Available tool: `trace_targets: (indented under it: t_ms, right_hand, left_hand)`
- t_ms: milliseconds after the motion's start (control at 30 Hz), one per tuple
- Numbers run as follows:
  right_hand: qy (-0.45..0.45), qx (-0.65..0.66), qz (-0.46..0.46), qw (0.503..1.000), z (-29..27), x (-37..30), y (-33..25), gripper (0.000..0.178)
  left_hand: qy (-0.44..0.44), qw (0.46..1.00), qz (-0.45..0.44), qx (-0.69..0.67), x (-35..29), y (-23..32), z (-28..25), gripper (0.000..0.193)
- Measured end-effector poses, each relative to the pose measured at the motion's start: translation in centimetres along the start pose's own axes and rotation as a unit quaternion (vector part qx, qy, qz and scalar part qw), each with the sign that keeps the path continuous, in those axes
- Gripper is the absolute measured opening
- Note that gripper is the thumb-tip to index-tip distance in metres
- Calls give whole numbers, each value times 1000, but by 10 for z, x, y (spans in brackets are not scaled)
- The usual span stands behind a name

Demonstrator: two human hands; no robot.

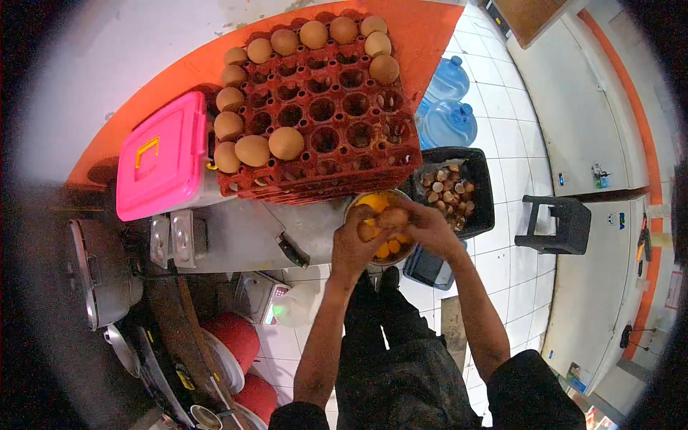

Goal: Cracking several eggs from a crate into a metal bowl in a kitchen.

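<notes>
Both hands are together over a round metal bowl [412, 252] holding several yellow yolks and loose egg. My left hand [351, 242] has its fingers closed around a brown egg [393, 217], gripping it from the left. From the other side, my right hand [431, 231] closes on the same egg. Blur and the fingers hide whether its shell is split. Just beyond the bowl stands a stack of red egg trays [322, 136]. Brown eggs line the top tray's far and left sides, with a few at its near left corner; many of its cups hold none.
A black bin [487, 208] of broken eggshells stands right of the bowl. A knife [292, 249] lies near the metal counter's [244, 229] front edge. The pink-lidded box [161, 158] is left of the trays. Blue water jugs [448, 123] and a black stool [555, 223] stand on the floor.
</notes>
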State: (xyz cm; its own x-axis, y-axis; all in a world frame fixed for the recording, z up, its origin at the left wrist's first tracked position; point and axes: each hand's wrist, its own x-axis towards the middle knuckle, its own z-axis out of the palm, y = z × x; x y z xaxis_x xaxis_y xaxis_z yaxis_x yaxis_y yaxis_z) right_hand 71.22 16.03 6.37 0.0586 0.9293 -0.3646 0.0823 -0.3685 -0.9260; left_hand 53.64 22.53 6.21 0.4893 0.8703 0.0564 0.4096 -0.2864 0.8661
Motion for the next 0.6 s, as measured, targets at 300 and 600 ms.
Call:
trace_targets:
  t_ms: [300,600]
  right_hand:
    - [204,174,-31,963,-96,-44,11,69]
    - [277,-298,-336,849,-79,65,-143,43]
  left_hand:
    - [-80,992,50,-86,1,44,66,52]
    - [-51,981,-128,-137,-30,4,55,38]
